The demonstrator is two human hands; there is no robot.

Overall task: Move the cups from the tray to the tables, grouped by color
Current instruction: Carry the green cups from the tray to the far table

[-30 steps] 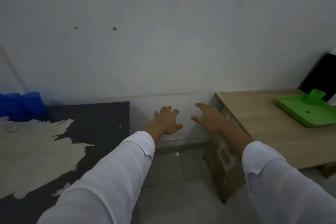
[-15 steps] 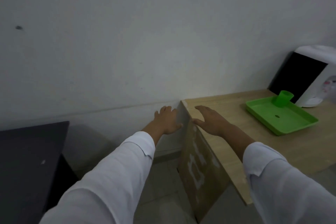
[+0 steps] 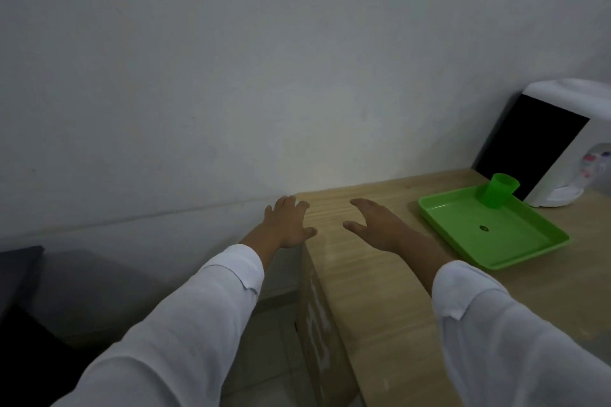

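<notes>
Left hand (image 3: pixel 287 223) and right hand (image 3: pixel 380 225) are empty, fingers loose. The small green plastic cup (image 3: pixel 496 196) stands on the shallow green plastic tray (image 3: pixel 509 241), to the right of the right hand and farther out. It is probably light and stiff (maybe slick), so grip its sidewall.

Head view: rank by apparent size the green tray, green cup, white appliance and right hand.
1. Roughly tied: white appliance (cut off by frame edge) and green tray.
2. The right hand.
3. The green cup.
</notes>
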